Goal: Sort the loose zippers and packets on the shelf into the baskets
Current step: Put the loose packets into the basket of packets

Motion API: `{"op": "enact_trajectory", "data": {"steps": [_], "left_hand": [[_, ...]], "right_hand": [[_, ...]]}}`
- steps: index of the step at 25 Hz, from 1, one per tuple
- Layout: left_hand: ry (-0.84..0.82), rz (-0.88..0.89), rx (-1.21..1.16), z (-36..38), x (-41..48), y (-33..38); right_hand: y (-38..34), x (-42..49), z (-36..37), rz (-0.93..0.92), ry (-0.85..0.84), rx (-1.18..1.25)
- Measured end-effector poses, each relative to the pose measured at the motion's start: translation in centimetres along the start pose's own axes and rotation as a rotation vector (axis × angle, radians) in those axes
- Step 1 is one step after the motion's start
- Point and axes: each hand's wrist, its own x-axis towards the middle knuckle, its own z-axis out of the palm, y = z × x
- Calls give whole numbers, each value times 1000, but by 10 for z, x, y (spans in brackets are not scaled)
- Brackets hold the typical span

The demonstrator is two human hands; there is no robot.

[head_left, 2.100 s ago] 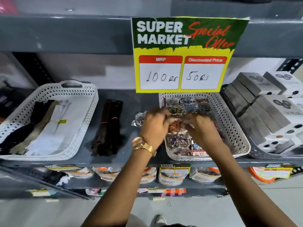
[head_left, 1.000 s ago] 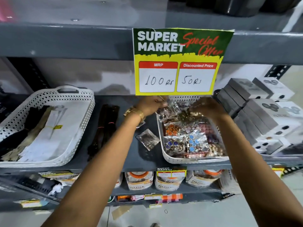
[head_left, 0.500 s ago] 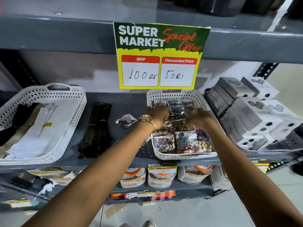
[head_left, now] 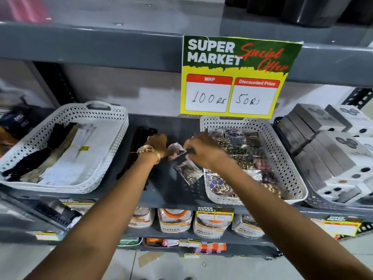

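Reaching over the bare shelf (head_left: 161, 190) between the two baskets, both hands met at one small packet (head_left: 177, 148); the left hand (head_left: 159, 144) had fingers curled around it, while the right hand (head_left: 201, 150) was too blurred to judge. A second packet (head_left: 188, 171) lay loose just beside the right basket (head_left: 282, 158), already well filled. Dark zippers (head_left: 137, 150) remained unsorted on the shelf beside the left basket (head_left: 109, 158).

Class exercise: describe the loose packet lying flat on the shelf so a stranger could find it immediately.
Start at the yellow price sign. Below it, the grey shelf has a bare gap left of the right basket. The flat packet lies there, nearer than the hands, alone outside any basket.
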Motion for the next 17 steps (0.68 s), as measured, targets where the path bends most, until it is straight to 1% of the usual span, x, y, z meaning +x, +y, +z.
{"op": "enact_trajectory", "data": {"steps": [2, 3, 4, 5, 6, 7, 10, 12, 15, 17], "left_hand": [[-5, 1, -63, 5, -6, -3], [-2, 7, -86, 5, -9, -3], [15, 15, -102, 3, -12, -5], [41, 22, -115, 1, -13, -8], [69, 28, -128, 1, -13, -11], [84, 25, -141, 0, -14, -12], [106, 17, -189, -1, -16, -13], [125, 23, -236, -6, -16, -14], [212, 66, -329, -26, -18, -8], [280, 107, -397, -40, -20, 1]], "right_hand": [[-15, 15, 24, 33, -203, -347], [-18, 20, 36, 55, -275, -484], [-19, 24, 46, 74, -306, -590], [-20, 26, 52, 89, -305, -643], [-19, 29, 57, 97, -267, -629], [-19, 31, 58, 105, -218, -579], [-20, 34, 57, 139, -84, -301], [-17, 37, 51, 155, -79, -88], [-4, 37, 22, 173, -144, 411], [10, 27, -8, 194, -90, 741]]}}
